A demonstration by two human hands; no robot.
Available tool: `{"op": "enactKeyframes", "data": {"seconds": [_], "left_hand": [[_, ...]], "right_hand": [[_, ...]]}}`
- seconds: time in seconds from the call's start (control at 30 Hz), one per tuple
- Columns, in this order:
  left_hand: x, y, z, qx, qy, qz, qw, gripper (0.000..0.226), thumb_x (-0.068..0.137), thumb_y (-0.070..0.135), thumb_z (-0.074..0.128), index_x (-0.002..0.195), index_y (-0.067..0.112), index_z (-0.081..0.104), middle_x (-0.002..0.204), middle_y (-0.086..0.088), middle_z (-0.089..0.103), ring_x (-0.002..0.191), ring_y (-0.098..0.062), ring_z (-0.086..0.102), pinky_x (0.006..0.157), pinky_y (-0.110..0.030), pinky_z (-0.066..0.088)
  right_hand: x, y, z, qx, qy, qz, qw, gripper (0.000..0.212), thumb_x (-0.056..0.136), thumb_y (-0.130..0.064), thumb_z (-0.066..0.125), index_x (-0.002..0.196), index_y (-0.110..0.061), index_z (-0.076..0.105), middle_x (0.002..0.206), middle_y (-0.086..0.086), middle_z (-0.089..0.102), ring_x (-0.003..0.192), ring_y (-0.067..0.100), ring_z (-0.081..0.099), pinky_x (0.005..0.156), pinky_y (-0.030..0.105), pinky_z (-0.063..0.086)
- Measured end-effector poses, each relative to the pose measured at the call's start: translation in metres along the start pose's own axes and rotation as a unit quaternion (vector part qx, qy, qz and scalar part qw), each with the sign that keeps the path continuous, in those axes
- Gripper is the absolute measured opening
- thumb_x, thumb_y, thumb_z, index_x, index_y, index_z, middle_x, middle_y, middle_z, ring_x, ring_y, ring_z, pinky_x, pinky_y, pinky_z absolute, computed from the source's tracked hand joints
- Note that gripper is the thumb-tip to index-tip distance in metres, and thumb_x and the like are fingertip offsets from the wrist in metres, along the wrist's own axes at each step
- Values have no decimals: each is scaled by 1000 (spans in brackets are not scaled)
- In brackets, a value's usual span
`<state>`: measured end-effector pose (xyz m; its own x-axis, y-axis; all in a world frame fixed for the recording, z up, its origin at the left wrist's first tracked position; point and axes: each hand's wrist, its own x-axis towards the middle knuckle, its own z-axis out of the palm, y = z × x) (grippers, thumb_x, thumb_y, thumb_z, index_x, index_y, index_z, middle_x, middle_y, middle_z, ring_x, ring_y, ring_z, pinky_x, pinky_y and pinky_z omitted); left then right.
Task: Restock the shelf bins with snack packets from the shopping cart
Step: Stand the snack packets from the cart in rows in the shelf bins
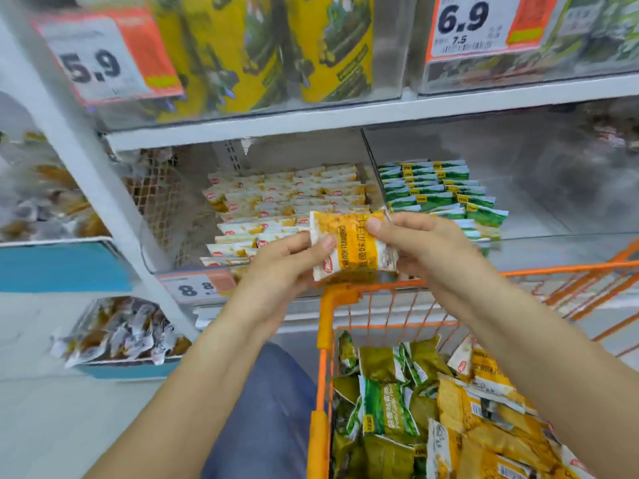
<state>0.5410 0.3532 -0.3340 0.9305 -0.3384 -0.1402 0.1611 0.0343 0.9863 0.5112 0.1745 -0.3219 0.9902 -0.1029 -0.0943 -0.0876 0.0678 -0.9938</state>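
Left hand (280, 267) and right hand (425, 250) pinching a yellow snack packet (352, 247) mid-frame, above the orange cart (326, 319), before the stocked bin (287, 205)

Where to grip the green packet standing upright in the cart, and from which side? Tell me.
Pinch the green packet by its crimped top edge, coming straight down from above: it stands nearly upright among others in the orange cart, so only that flat seam is free.

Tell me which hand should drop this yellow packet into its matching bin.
Probably left. The left hand grips the yellow packet on the side nearest the yellow-packet bin; the right hand sits before the green-packet bin.
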Motion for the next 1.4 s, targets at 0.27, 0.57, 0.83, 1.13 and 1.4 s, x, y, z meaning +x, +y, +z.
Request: {"op": "enactKeyframes", "data": {"seconds": [0.27, 0.57, 0.83, 1.13, 1.4], "left_hand": [[-16, 0, -37, -8, 53, 13, 998, 40, 73, 26, 69, 110, 11, 67, 108, -7, 72, 98, -17, 69, 80, -28, 57], [5, 40, -112, 303, 178, 141, 926, 35, 85, 37, 68, 70, 6, 68, 62, -5, 64, 64, -12, 60, 61, -21, 44], [90, 68, -165, 718, 228, 84, 653, 27, 91, 27, 63, 88, 0, 66, 83, -21, 64, 84, -38, 61, 66, -35, 41], [162, 43, -166, 872, 137, -18, 470, 15, 93, 11, 58, 106, 7, 64, 110, -11, 64, 105, -30, 60, 69, -33, 39], [193, 36, -190, 813, 94, -15, 574, 30, 87, 19, 69, 113, 4, 63, 113, -16, 62, 103, -31, 60, 84, -38, 49]], "right_hand": [[21, 11, 62, 32, -11, -9, 999, 13, 78, -13, 74, 79, -14, 61, 66, -2, 64, 65, 14, 61, 66, 27, 50], [59, 6, 99, -221, 15, -164, 961, 7, 90, -24, 62, 97, -23, 66, 86, -7, 68, 87, 14, 64, 83, 34, 51], [81, 42, 95, -619, -25, -194, 761, 45, 99, -39, 35, 138, -18, 44, 128, 10, 57, 118, 29, 51, 92, 35, 40], [82, 48, 95, -621, -12, -223, 751, 40, 99, -38, 34, 127, -17, 55, 123, 6, 59, 111, 28, 55, 83, 35, 44], [86, 56, 95, -604, 11, -232, 762, 52, 87, -42, 30, 103, -14, 70, 96, 8, 70, 85, 31, 66, 63, 35, 51]]}}
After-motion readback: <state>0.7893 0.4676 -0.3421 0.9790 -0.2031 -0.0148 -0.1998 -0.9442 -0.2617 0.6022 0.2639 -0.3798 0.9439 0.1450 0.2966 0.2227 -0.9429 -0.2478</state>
